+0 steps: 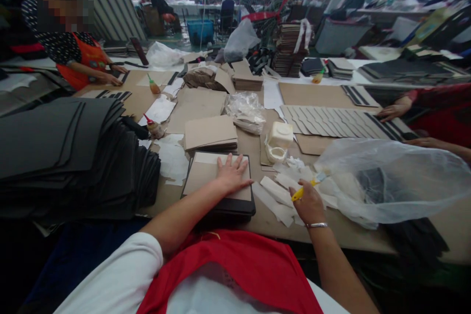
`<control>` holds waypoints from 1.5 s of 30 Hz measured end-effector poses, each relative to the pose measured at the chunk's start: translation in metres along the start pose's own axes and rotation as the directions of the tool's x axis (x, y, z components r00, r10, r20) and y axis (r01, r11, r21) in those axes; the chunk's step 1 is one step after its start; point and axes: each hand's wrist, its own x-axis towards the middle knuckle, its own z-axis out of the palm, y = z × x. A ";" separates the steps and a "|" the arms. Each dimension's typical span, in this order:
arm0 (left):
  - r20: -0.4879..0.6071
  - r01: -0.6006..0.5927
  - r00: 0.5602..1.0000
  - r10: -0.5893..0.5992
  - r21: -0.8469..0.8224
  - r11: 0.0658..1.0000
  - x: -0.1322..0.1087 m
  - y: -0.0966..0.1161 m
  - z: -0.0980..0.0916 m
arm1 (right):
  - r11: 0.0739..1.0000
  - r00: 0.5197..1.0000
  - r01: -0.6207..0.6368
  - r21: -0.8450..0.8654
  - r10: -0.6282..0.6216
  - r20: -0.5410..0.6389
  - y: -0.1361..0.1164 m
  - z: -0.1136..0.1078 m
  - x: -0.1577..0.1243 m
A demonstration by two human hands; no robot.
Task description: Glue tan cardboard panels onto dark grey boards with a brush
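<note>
My left hand [232, 174] lies flat with spread fingers on a beige board [200, 181], which rests on a stack of dark sheets [252, 201]. A pale strip [206, 158] runs along the far edge of that board. In my right hand [309, 203] is a paintbrush [303, 190] with a yellow handle, its bristles pointing away to the right. Below and left of the brush, white paper strips [274, 196] are spread on the table. Behind them stands a cut-open white plastic jug [279, 140]. A pile of beige boards [211, 132] sits just beyond my left hand.
Large dark sheets [47, 137] are heaped at the left. A clear plastic bag [397, 176] spreads over the right side. A red-tipped glue bottle [153, 127] stands left of the board pile. Co-workers' hands [110, 76] are at the far left and at the right.
</note>
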 end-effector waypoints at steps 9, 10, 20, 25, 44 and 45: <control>-0.101 0.343 0.937 -0.335 0.077 0.936 -0.070 -0.109 -0.009 | 0.885 0.925 0.371 0.281 -0.378 -0.031 -0.112 -0.007 0.053; -0.116 0.363 0.928 -0.353 0.086 0.928 -0.078 -0.117 -0.011 | 0.879 0.916 0.386 0.281 -0.401 -0.006 -0.121 -0.002 0.059; -0.330 0.114 0.940 -0.081 0.083 0.990 -0.069 -0.108 -0.017 | 0.895 0.886 0.443 0.062 -0.447 0.126 -0.168 0.029 0.072; -0.404 0.049 0.915 -0.013 0.078 0.996 -0.076 -0.115 -0.018 | 0.849 0.847 0.521 0.082 -0.527 0.069 -0.162 0.023 0.063; -0.384 -0.290 0.923 0.013 -0.674 0.680 -0.075 -0.046 -0.039 | 0.814 0.986 0.050 0.578 -0.131 0.100 -0.090 -0.059 0.018; -0.296 -0.251 0.955 0.005 -0.802 0.542 -0.066 -0.035 -0.041 | 0.751 0.971 0.033 0.660 -0.179 0.156 -0.094 -0.070 0.020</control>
